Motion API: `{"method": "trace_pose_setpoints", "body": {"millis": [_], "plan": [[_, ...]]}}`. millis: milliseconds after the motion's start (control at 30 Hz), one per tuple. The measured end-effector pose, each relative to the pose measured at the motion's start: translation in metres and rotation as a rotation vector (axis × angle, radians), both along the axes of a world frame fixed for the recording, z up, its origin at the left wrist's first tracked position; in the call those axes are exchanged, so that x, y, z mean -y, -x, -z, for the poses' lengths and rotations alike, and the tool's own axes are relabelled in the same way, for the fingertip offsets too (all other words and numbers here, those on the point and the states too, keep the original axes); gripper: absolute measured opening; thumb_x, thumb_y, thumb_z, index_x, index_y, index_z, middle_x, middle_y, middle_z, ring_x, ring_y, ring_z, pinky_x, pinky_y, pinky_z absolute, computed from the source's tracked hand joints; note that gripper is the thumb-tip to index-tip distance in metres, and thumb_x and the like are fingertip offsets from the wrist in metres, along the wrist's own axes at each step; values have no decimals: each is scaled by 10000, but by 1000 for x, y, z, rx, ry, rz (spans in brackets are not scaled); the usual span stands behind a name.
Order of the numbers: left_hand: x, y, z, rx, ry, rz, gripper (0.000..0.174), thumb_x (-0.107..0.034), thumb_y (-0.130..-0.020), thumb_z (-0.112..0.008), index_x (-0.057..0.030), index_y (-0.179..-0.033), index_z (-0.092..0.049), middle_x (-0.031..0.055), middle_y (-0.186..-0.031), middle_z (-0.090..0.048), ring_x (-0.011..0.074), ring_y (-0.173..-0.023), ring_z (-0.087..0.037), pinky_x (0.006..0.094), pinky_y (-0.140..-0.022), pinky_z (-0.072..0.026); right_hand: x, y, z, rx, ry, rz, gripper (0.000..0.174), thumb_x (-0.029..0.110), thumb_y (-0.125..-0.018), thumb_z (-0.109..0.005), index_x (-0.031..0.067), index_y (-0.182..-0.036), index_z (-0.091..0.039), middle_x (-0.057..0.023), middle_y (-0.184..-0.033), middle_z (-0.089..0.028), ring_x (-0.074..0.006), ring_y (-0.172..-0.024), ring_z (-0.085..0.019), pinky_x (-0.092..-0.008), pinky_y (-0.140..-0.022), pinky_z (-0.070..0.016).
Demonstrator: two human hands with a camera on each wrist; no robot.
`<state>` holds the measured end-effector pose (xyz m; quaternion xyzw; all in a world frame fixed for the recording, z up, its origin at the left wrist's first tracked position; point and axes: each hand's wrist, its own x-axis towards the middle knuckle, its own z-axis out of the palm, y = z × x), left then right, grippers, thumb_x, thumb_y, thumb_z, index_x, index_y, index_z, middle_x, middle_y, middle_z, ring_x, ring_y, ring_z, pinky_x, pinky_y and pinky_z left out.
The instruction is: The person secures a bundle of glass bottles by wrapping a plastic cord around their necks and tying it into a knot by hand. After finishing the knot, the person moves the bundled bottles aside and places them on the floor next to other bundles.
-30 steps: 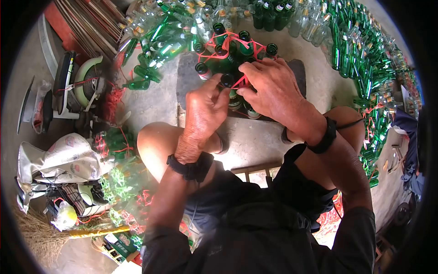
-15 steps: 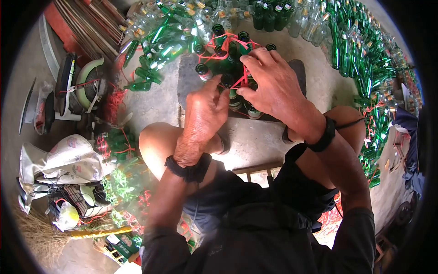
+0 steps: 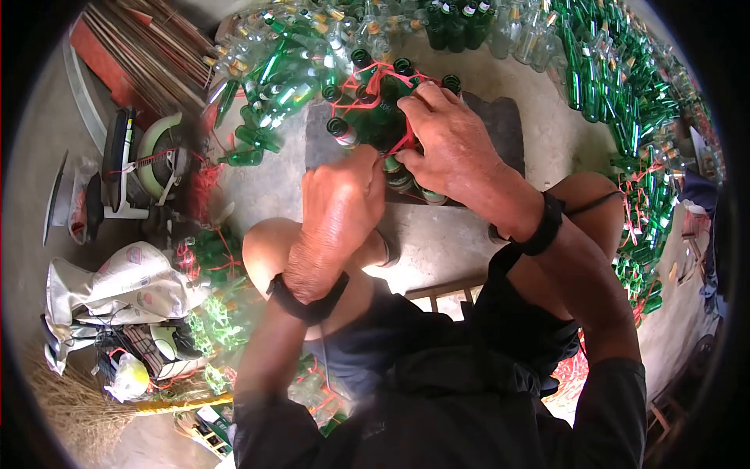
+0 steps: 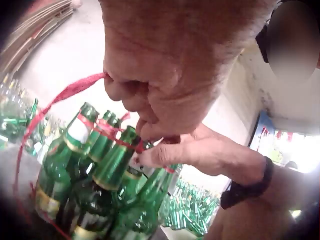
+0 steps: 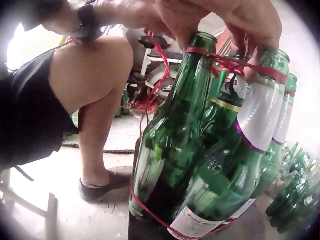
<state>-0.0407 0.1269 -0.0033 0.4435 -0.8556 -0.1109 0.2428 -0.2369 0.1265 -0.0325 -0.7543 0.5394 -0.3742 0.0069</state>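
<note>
A cluster of green beer bottles (image 3: 337, 133) stands upright on a dark slab (image 3: 500, 137) before the seated person. Red plastic twine (image 5: 272, 73) runs around their necks, and another loop circles the bodies lower down. My left hand (image 3: 341, 195), its fingers curled beside the nearest neck, grips a strand of twine; in the left wrist view a length of the twine (image 4: 70, 92) trails out of the fist. My right hand (image 3: 459, 144) holds the bottle necks from the right, thumb toward the near neck and fingers farther back among the others.
Loose green and clear bottles (image 3: 601, 86) lie heaped behind and along the right. At the left are a scooter-like machine (image 3: 152, 160), a white sack (image 3: 133, 277) and a tangle of red twine (image 3: 205, 191). A broom (image 3: 78, 418) lies lower left.
My left hand has drawn back slightly from the near neck and its fingers have curled in further. The right hand stays over the bottle necks. The view has shifted a little.
</note>
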Motion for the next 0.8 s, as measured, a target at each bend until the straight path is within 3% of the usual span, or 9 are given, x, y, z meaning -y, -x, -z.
{"method": "trace_pose_setpoints", "body": {"millis": [133,200,333,433,500,533,600,800], "plan": [[16,6,-26,119,47,120,105,-101,-894,-699,-57,-835,-624,203,-700,-659,438,-674,-675,527,-600,-537,-1,-2,-3,-10,-37,4,295,70,-734,-765,-13,-978,-621,-197,-1104,-592,-402,-1060,-620,-486,-884,-557],[29,9,-31,202,57,210,50,-67,-892,-713,-43,-934,-698,198,-762,-693,431,-723,-689,481,-635,-547,-1,-2,-3,-17,-51,3,307,75,-735,-777,-14,-983,-618,-194,-1111,-589,-396,-1075,-616,-482,-888,-558],[49,13,-32,175,50,242,40,-36,-868,-706,-33,-908,-703,201,-780,-696,426,-741,-691,486,-658,-546,-1,-2,1,-15,-47,-7,339,74,-728,-798,-12,-995,-608,-186,-1126,-578,-384,-1090,-609,-466,-897,-559],[69,14,-24,67,19,260,26,-11,-854,-708,-15,-879,-716,200,-758,-685,380,-662,-677,450,-625,-533,-1,-2,0,-32,-53,-12,345,69,-726,-805,-8,-994,-602,-186,-1121,-575,-381,-1086,-608,-459,-895,-560],[79,14,-22,36,-132,284,20,-4,-844,-733,10,-859,-735,157,-704,-672,244,-579,-625,376,-580,-499,-1,-3,2,-22,-61,-17,349,71,-726,-807,-5,-997,-600,-185,-1121,-573,-379,-1085,-608,-457,-891,-561],[85,13,-21,35,-132,281,20,-4,-844,-733,10,-859,-735,157,-704,-672,244,-579,-625,376,-580,-499,-1,-3,2,-14,-67,-18,353,74,-726,-808,-3,-999,-598,-185,-1120,-570,-378,-1083,-607,-454,-887,-562],[94,13,-20,9,-300,290,37,-8,-855,-750,24,-873,-753,92,-663,-646,120,-590,-557,330,-564,-465,-1,-2,1,-30,-57,-18,351,75,-726,-808,-3,-998,-598,-184,-1118,-569,-373,-1076,-609,-452,-881,-564],[109,6,-8,48,-467,221,58,-15,-877,-756,26,-911,-780,76,-686,-684,75,-627,-577,321,-578,-481,-3,-1,1,-22,-33,-23,350,70,-716,-800,-4,-993,-598,-182,-1113,-567,-364,-1048,-614,-447,-869,-567]]}}
